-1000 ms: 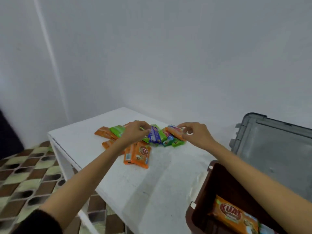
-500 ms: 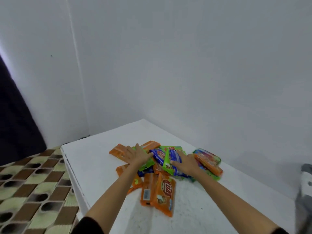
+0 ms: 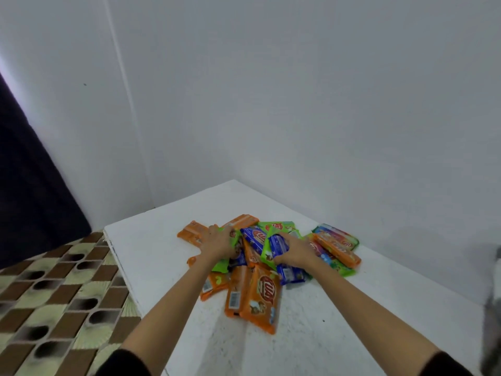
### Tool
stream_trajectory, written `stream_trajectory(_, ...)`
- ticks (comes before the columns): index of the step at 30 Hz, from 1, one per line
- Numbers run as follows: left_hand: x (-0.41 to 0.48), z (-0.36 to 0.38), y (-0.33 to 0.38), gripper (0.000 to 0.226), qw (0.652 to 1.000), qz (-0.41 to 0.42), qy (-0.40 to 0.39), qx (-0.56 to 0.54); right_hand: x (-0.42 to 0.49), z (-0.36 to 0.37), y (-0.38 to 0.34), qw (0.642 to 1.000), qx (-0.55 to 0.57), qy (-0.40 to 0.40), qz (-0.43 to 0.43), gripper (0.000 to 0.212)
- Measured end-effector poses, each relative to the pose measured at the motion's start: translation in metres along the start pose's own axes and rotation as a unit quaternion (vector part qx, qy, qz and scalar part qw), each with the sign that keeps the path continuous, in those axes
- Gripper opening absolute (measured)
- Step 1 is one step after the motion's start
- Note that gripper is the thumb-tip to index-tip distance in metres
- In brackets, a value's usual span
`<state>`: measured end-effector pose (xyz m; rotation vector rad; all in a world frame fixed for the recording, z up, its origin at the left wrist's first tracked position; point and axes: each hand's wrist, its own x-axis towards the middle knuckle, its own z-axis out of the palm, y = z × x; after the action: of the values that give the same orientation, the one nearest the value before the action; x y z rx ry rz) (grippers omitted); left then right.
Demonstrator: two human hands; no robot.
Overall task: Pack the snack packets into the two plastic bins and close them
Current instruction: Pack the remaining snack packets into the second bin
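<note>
Both arms reach out straight, the left hand point(image 3: 218, 241) and right hand point(image 3: 294, 251) curled, grabbing snack packets point(image 3: 257, 270) piled near the table's point(image 3: 311, 335) far corner.

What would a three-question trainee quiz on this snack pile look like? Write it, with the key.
1. True or false: both hands are down on the packet pile.
2. Which colour are the packets nearest the camera? A blue, B orange, C green.
3. Fill in: the pile lies on a white ____.

Key
1. True: the left hand and the right hand both press into the pile.
2. B: the orange packets.
3. Table.
</note>
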<state>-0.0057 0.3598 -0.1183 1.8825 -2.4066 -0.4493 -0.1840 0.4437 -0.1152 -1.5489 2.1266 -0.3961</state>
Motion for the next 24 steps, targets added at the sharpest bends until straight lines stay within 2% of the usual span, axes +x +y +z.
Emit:
stream_trajectory(6, -0.007, -0.011, 0.002, 0.060, 0.999, 0.028, 0.031, -0.025, -0.009, 0.002, 0.000, 0.997, 0.070, 0.028, 0.001, 0.085)
stream_trajectory(9, -0.014, -0.018, 0.009, 0.056, 0.997, 0.028, 0.049, -0.060, -0.017, -0.007, 0.000, 0.998, 0.024, 0.055, -0.009, 0.083)
stream_trajectory(11, -0.019, -0.029, 0.021, 0.053, 0.992, 0.059, 0.071, -0.085, -0.026, -0.025, -0.001, 0.997, 0.001, 0.071, -0.022, 0.082)
stream_trajectory(17, -0.058, -0.081, 0.095, 0.054, 0.957, 0.255, 0.070, -0.115, -0.104, -0.101, 0.010, 0.985, 0.013, 0.154, -0.081, 0.078)
stream_trajectory(20, -0.098, -0.091, 0.136, 0.056, 0.918, 0.373, 0.034, -0.128, -0.172, -0.130, 0.030, 0.981, 0.030, 0.172, -0.090, 0.076)
stream_trajectory(24, -0.158, -0.082, 0.179, 0.059, 0.859, 0.494, -0.029, -0.133, -0.265, -0.150, 0.065, 0.984, -0.006, 0.169, -0.052, 0.078)
